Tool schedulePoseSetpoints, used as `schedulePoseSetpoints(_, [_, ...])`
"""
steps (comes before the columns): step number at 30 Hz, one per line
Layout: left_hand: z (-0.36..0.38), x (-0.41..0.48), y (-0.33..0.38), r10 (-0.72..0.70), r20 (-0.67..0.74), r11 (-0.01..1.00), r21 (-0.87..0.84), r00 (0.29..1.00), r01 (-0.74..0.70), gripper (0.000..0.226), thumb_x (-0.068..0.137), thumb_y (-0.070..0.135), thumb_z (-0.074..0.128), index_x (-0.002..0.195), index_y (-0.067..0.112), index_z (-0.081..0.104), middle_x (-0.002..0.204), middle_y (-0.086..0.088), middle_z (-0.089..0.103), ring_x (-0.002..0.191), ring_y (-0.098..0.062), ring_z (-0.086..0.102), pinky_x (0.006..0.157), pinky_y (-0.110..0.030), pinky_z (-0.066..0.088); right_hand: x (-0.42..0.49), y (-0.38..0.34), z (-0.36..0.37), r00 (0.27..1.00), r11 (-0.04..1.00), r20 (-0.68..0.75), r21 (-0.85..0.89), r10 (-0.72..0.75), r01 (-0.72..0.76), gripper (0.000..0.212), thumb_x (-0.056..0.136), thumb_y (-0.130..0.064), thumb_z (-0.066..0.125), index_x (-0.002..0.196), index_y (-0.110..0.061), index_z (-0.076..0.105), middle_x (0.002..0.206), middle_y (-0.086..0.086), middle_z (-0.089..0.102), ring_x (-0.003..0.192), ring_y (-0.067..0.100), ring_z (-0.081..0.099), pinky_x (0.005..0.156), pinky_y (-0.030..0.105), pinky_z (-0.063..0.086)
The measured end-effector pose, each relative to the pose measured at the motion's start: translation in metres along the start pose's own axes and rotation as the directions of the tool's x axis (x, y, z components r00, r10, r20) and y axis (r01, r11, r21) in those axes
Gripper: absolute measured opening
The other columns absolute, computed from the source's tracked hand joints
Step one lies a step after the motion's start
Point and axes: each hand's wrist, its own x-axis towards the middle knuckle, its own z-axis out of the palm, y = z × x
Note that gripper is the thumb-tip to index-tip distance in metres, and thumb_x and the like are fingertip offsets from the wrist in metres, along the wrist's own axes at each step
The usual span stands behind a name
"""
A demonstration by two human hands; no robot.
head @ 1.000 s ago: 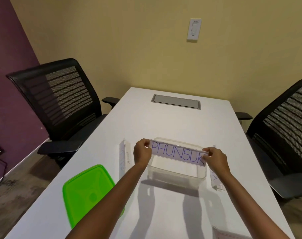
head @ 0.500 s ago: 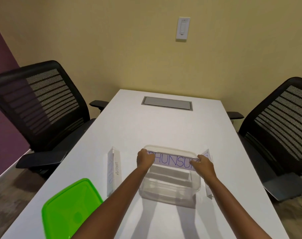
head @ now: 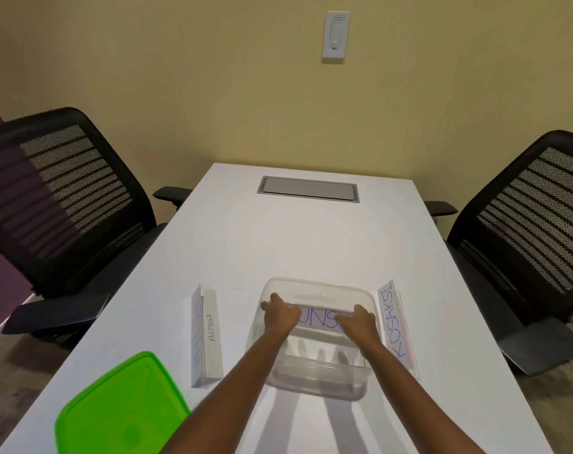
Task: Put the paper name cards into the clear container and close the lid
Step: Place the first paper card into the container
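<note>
Head view: our left hand (head: 277,314) and right hand (head: 358,322) each pinch one end of the folded name card (head: 319,318), lowered inside the clear container (head: 314,380). Risk: the card looks nearly as long as the container is wide, so it may wedge against the walls or buckle if pushed. Two cards remain outside, the "ALPHA" card (head: 210,335) left and the "KOSAKSI" card (head: 397,326) beside the right wall. The green lid (head: 121,411) lies near the white table's (head: 305,244) left edge; the far half is open room.
</note>
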Motion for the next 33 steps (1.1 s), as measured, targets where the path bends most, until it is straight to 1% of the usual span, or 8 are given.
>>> schedulePoseSetpoints(10, [0.013, 0.016, -0.009, -0.043, 0.015, 0.998, 0.05, 0.999, 0.042, 0.051, 0.091, 0.013, 0.048, 0.138, 0.0, 0.033, 0.143, -0.021, 0.03, 0.122, -0.035, 0.053, 0.099, -0.033, 0.045, 0.017, 0.015, 0.014, 0.996, 0.997, 0.042, 0.004, 0.079, -0.079, 0.045, 0.088, -0.015, 0.053, 0.129, 0.001, 0.044, 0.141, 0.023, 0.039, 0.117, 0.033, 0.049, 0.089, 0.033, 0.043])
schedulePoseSetpoints(13, [0.015, 0.019, -0.012, -0.042, 0.011, 0.998, 0.054, 0.999, 0.042, 0.051, 0.092, 0.015, 0.049, 0.138, 0.0, 0.033, 0.143, -0.022, 0.031, 0.122, -0.035, 0.053, 0.099, -0.032, 0.045, 0.022, 0.02, 0.019, 0.998, 0.997, 0.016, 0.027, 0.066, -0.067, 0.014, 0.087, -0.014, 0.052, 0.096, -0.008, 0.043, 0.111, 0.018, 0.046, 0.091, 0.024, 0.045, 0.074, 0.029, 0.036])
schedulePoseSetpoints(18, [0.017, 0.02, -0.015, -0.032, 0.01, 0.999, 0.024, 0.999, 0.032, 0.051, 0.092, 0.015, 0.049, 0.138, 0.001, 0.033, 0.143, -0.021, 0.029, 0.12, -0.036, 0.054, 0.098, -0.032, 0.046, 0.028, 0.024, 0.022, 0.996, 0.994, -0.05, 0.09, 0.07, -0.066, 0.034, 0.087, -0.01, 0.052, 0.06, -0.017, 0.033, 0.074, 0.003, 0.037, 0.09, 0.018, 0.034, 0.068, 0.026, 0.03])
schedulePoseSetpoints(20, [0.018, 0.019, -0.018, -0.028, 0.014, 1.0, 0.01, 0.999, 0.028, 0.051, 0.093, 0.016, 0.049, 0.139, 0.002, 0.033, 0.144, -0.021, 0.028, 0.119, -0.035, 0.054, 0.097, -0.032, 0.046, 0.024, 0.023, 0.023, 0.996, 0.987, -0.046, 0.145, 0.075, -0.067, 0.014, 0.087, -0.009, 0.052, 0.074, -0.013, 0.054, 0.081, 0.007, 0.049, 0.096, 0.022, 0.046, 0.074, 0.03, 0.039])
schedulePoseSetpoints(21, [0.018, 0.019, -0.019, -0.024, 0.016, 1.0, 0.006, 1.0, 0.024, 0.051, 0.093, 0.016, 0.049, 0.139, 0.002, 0.032, 0.144, -0.021, 0.028, 0.12, -0.035, 0.053, 0.098, -0.032, 0.046, 0.022, 0.024, 0.024, 0.996, 0.985, -0.046, 0.158, 0.072, -0.064, 0.016, 0.087, -0.009, 0.053, 0.099, -0.004, 0.062, 0.103, 0.014, 0.057, 0.108, 0.027, 0.051, 0.087, 0.033, 0.043])
schedulePoseSetpoints(23, [0.019, 0.017, -0.021, -0.014, 0.019, 1.0, 0.005, 1.0, 0.014, 0.052, 0.093, 0.017, 0.05, 0.14, 0.003, 0.032, 0.145, -0.021, 0.029, 0.121, -0.035, 0.052, 0.099, -0.032, 0.045, 0.017, 0.024, 0.025, 0.996, 0.983, -0.055, 0.175, 0.064, -0.054, 0.046, 0.088, -0.009, 0.053, 0.132, 0.003, 0.048, 0.139, 0.018, 0.047, 0.126, 0.033, 0.048, 0.106, 0.038, 0.039])
schedulePoseSetpoints(28, [0.018, 0.009, -0.021, 0.027, 0.025, 0.998, 0.057, 0.999, -0.028, 0.053, 0.092, 0.016, 0.049, 0.141, 0.003, 0.032, 0.144, -0.022, 0.033, 0.124, -0.035, 0.05, 0.1, -0.032, 0.043, 0.007, 0.024, 0.023, 0.997, 0.986, -0.078, 0.16, -0.023, 0.036, 0.046, 0.089, -0.009, 0.053, 0.133, 0.002, 0.049, 0.142, 0.017, 0.046, 0.127, 0.032, 0.048, 0.107, 0.037, 0.038])
schedulePoseSetpoints(33, [0.022, -0.006, -0.02, 0.167, -0.017, 0.98, 0.11, 0.986, -0.164, 0.048, 0.094, 0.015, 0.046, 0.14, 0.006, 0.034, 0.145, -0.018, 0.035, 0.124, -0.033, 0.051, 0.103, -0.037, 0.044, -0.006, 0.032, 0.01, 0.976, 0.975, -0.154, 0.131, -0.157, 0.177, 0.031, 0.09, -0.005, 0.05, 0.119, -0.002, 0.062, 0.128, 0.015, 0.062, 0.118, 0.026, 0.057, 0.095, 0.027, 0.044])
